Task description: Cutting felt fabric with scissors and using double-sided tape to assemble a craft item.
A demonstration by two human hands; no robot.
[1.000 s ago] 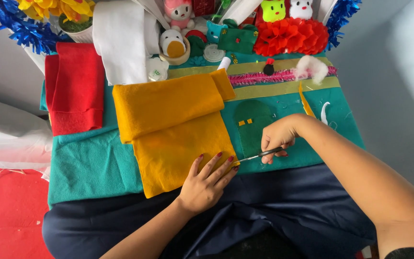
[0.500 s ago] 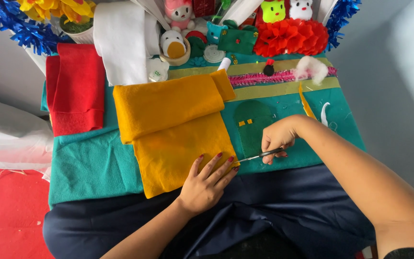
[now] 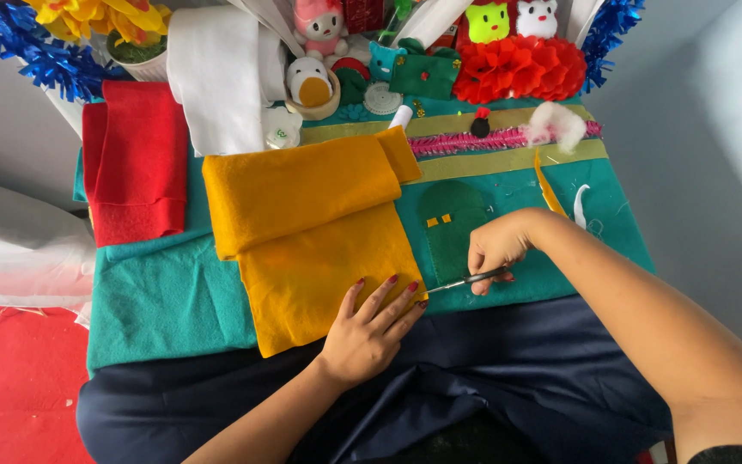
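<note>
The yellow felt (image 3: 319, 232) is a mustard-orange sheet, folded over at its top so that a thicker doubled band lies across a single flat layer below. It rests on the teal felt (image 3: 165, 301) that covers the work surface, its lower edge reaching toward the dark navy cloth (image 3: 508, 378) at the near side. The left hand (image 3: 369, 331) lies flat on the sheet's lower right corner — fingers spread and pressing down, closed on nothing. Just to the right, the right hand (image 3: 495, 249) is closed around the handles of small scissors (image 3: 465, 281), whose blades point left toward the edge of the yellow sheet, near the left fingertips; whether the blades are open or shut is too small to tell. Under the right hand sits a darker green felt shape (image 3: 450, 228) with tiny yellow squares on it.

Against the frames from a second and half a second ago, little differs — both hands hold the same places, and the scissors keep the same slant.

Further out lie a folded red felt (image 3: 135, 159) at the left, a white roll (image 3: 216, 77), a red paper flower (image 3: 521, 69), small plush toys and blue tinsel (image 3: 32, 51) along the far edge.
</note>
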